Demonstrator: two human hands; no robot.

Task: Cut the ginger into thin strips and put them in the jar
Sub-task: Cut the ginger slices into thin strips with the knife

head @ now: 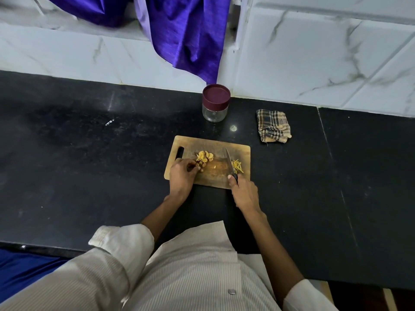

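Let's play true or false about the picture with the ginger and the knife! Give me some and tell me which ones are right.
1. The jar has its lid on. True.
2. The right hand holds the knife. True.
3. The thin ginger strips are already in the jar. False: they lie on the cutting board, right of the knife blade.
4. The checked cloth is lying on the cutting board. False: it sits on the black counter, apart from the board.
5. The left hand is at the pile of ginger slices. True.
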